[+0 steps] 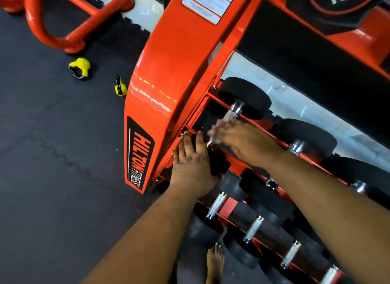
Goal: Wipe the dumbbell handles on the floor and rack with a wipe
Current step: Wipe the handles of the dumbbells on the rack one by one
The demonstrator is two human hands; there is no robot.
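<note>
Right hand (pixel 238 140) grip on wipe (pixel 215 129), rack (pixel 168 76) holding dumbbells (pixel 244 97)

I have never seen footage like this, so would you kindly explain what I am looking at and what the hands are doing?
This is one picture from a camera worn on a person's head, looking down at their own arms. The big orange frame is a dumbbell rack. The left hand rests on a black dumbbell end at the rack's corner. The right hand, blurred by motion, grips a white wipe around the chrome dumbbell handle. More dumbbells sit on a lower shelf. Two yellow kettlebells stand on the dark floor mat.
</note>
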